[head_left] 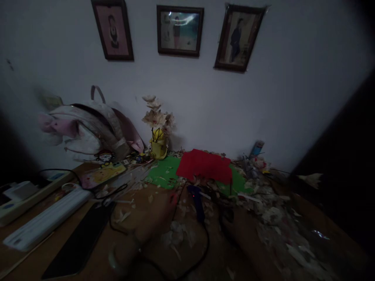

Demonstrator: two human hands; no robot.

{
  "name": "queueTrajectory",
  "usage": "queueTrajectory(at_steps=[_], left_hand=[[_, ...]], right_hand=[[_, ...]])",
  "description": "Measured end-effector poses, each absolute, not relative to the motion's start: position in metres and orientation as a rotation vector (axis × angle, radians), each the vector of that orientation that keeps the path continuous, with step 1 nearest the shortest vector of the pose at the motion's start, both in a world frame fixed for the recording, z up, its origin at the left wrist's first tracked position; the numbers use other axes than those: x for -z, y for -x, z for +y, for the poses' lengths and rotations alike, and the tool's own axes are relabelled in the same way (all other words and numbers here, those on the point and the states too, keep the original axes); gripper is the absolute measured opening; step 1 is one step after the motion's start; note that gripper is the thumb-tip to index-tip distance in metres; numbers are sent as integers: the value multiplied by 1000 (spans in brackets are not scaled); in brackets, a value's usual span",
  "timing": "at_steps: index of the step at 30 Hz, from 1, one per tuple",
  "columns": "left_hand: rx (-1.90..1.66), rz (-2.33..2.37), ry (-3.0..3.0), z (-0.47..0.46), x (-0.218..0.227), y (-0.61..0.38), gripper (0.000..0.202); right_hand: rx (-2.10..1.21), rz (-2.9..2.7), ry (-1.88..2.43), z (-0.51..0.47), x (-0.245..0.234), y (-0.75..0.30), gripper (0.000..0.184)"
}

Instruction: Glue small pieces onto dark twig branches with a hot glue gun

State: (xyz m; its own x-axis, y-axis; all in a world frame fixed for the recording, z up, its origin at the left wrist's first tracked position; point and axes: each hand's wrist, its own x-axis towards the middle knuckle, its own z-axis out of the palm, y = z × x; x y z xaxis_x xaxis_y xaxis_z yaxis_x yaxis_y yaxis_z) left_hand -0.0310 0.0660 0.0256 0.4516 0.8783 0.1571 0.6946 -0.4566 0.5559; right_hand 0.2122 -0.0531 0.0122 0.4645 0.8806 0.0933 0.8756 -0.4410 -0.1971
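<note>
The scene is dim and my hands are blurred. My left hand [155,220] reaches forward over the brown table [73,269], a bangle on its wrist. Its fingertip lies close to a dark blue corded tool [197,200]. My right hand [237,230] rests low just right of that tool's black cord [206,242], among paper scraps [272,214]. Its fingers are lost in the dark. Beyond the hands a red paper sheet [205,166] lies on a green sheet [164,171]. I cannot tell whether either hand holds anything.
A yellow vase of paper flowers [158,145] and a pink-white backpack [90,128] stand against the wall. At the left lie a white keyboard-like strip [43,222], a black flat device [79,242] and a printed folder [101,173]. Three framed pictures [179,30] hang above.
</note>
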Motion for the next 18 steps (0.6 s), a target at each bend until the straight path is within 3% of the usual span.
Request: queueTrajectory(at_steps=[3, 7, 18], left_hand=[[-482, 1372, -2395, 68, -34, 35, 29], [-293, 1499, -2465, 57, -56, 35, 26], [-531, 1602, -2350, 29, -95, 35, 22]], right_hand=[[-84, -1424, 2412, -55, -17, -211, 44], [113, -1437, 2311, -57, -25, -210, 28], [104, -1520, 2029, -55, -20, -212, 16]])
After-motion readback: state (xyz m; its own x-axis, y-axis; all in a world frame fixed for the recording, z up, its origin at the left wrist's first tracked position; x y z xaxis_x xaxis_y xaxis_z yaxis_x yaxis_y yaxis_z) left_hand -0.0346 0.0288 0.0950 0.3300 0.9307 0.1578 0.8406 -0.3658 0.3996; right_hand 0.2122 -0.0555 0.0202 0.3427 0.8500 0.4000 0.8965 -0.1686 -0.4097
